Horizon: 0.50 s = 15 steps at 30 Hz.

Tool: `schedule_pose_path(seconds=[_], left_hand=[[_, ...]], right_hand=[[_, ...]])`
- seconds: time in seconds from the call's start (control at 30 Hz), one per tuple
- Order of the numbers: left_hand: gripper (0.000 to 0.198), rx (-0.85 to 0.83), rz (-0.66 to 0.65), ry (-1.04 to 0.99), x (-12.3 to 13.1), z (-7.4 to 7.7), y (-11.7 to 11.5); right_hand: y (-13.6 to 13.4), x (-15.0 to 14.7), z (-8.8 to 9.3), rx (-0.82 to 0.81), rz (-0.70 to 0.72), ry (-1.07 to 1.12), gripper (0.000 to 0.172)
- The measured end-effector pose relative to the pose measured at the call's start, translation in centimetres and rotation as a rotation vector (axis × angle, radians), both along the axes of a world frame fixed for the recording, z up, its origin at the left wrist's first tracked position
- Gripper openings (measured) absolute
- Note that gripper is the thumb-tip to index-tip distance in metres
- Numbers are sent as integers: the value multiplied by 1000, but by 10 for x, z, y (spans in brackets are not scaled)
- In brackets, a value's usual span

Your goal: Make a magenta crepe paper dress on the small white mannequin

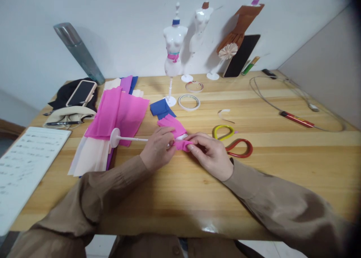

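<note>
A small white mannequin (pixel 114 138) lies on its side, its round base and thin rod pointing left. Pink crepe paper (pixel 172 125) wraps its body, with a white patch showing through. My left hand (pixel 158 148) is closed round the mannequin where rod and body meet. With thumb and forefinger, my right hand (pixel 211 155) pinches the edge of the pink paper at the other end. Much of the body is hidden by hands and paper. Scissors (pixel 244 148) with one yellow and one red handle lie just right of my right hand, blades hidden.
A white mannequin (pixel 172 47) stands behind a folded blue paper (pixel 163 108) and tape rolls (pixel 189 102). Another wears a brown dress (pixel 239 23). Coloured paper sheets (pixel 113 113), a phone (pixel 81 93) and a written sheet (pixel 31 167) lie left. A red-handled cabled tool (pixel 296 119) lies right.
</note>
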<state>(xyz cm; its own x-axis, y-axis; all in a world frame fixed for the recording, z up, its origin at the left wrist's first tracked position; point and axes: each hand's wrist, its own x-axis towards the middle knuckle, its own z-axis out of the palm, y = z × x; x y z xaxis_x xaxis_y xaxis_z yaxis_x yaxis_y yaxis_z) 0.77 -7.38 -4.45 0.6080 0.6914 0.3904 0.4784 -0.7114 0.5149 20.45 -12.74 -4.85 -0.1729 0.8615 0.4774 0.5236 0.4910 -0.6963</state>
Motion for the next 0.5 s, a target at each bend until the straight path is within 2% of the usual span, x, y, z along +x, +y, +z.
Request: schedule_pose_path(seconds=[0.13,0.27,0.33,0.5], left_hand=[[10,-113,-6,-22,-3,11,5],[9,-181,-102,37,-9,22,7],[3,-135,-146,87,-9,20,5],[17,-17,-134,92,-4,9,1]], right_hand=[[0,0,1,-48,-13,41,16],[0,1,1,-97,-6,81,19],[0,1,0,-102,-1,85,20],[0,2,-2,-57,-14,83,17]])
